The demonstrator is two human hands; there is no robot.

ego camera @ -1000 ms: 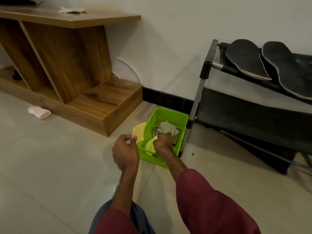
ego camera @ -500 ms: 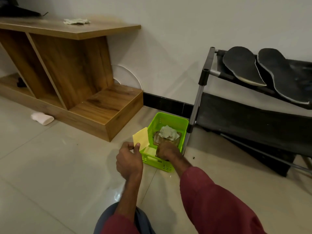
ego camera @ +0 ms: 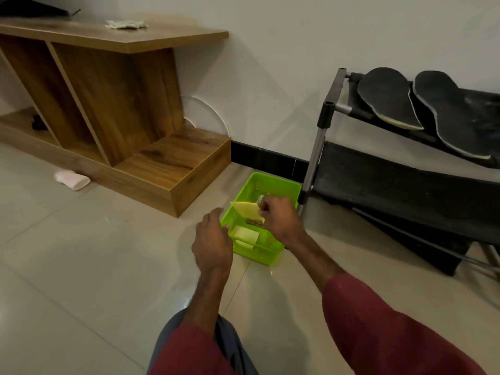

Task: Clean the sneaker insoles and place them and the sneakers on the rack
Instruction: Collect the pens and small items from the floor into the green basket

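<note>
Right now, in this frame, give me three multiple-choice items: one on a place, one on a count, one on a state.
1. Where do the insoles lie? A on the rack, top tier; B on the floor; C in a lap.
2. How many insoles show? A one; B two; C four.
3. The right hand is: A empty; B flat on the floor; C holding a yellow cloth.
Answers: 1 A, both rest on the upper tier; 2 B, a side-by-side pair; 3 C, its fingers pinch the cloth over the green basket.

Rack post (ego camera: 313, 163) just beside basket (ego camera: 273, 182)
</note>
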